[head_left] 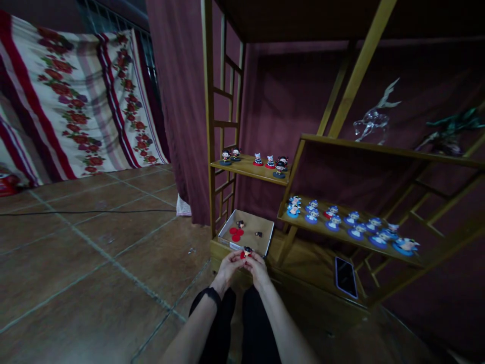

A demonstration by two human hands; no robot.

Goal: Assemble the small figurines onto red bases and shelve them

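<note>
Both my hands meet low in the middle of the view, just in front of a shallow cardboard box [265, 237]. My left hand [228, 265] and my right hand [258, 266] pinch a small figurine with a red base [247, 251] between their fingertips. Inside the box lie loose red discs [236, 234] and two small dark figurine parts [241, 223]. A dark band wraps my left wrist.
A wooden shelf unit stands ahead. Its upper left shelf [246, 169] holds several small figurines; a lower shelf [341, 230] carries a row of blue-based ones. A phone [345, 277] lies on the bottom board. A glass deer [373, 119] stands higher up. Tiled floor and a floral cloth [76, 101] lie left.
</note>
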